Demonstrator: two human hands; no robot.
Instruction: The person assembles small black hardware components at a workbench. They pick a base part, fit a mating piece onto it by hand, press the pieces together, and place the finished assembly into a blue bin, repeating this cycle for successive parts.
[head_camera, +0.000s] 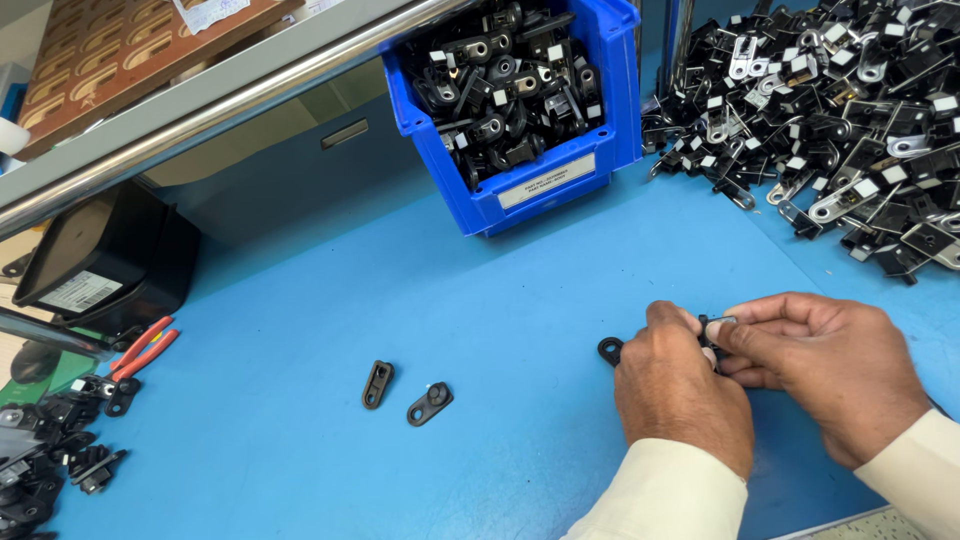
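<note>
My left hand (680, 385) and my right hand (825, 370) meet over the blue work surface (400, 300) and together pinch a small black bracket part (612, 350); its ring-shaped end sticks out to the left of my left hand. Its other end sits between my fingertips, mostly hidden. Two loose black bracket pieces lie on the surface to the left: a slotted one (377, 384) and a rounded one with a stud (430, 403).
A blue bin (560, 180) full of black parts stands at the back centre. A large heap of black and metal parts (840, 120) fills the back right. At the left lie red-handled pliers (142, 350), a black container (100, 260) and more black parts (50, 440).
</note>
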